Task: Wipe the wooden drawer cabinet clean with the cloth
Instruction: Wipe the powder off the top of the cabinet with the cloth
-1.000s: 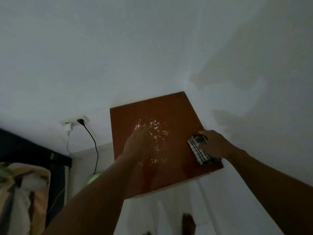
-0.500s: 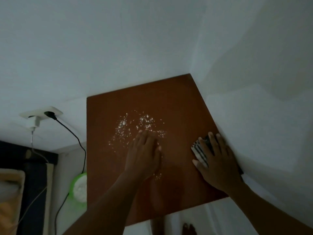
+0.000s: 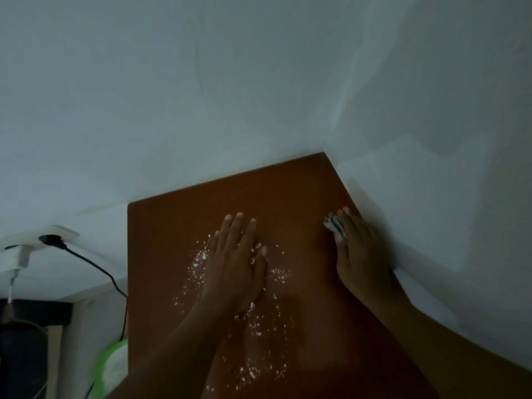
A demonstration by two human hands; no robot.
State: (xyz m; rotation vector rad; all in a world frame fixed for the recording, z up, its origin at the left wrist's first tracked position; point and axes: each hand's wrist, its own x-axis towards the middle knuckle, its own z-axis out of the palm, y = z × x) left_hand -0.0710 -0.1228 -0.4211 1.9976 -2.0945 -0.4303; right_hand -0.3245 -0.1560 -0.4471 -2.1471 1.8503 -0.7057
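Observation:
The brown wooden top of the drawer cabinet [image 3: 161, 254] fills the lower middle of the view, set into a corner of white walls. White powdery crumbs [image 3: 259, 367] are scattered over its middle. My left hand [image 3: 234, 263] lies flat on the top with straight fingers, over the crumbs. My right hand [image 3: 359, 251] presses the checked cloth [image 3: 334, 224] flat against the top beside the right wall. Only a small corner of the cloth shows past my fingers.
A wall socket [image 3: 57, 236] with a black plug and cable [image 3: 95, 266] is on the left wall, with a white charger [image 3: 17, 257] under it. A green round object [image 3: 112, 370] sits low at the cabinet's left side. The white wall [image 3: 431, 226] borders the cabinet's right edge.
The view has drawn closer to the cabinet top. Both hands slid farther back toward the wall, the left across the crumbs, the right with the cloth along the right edge.

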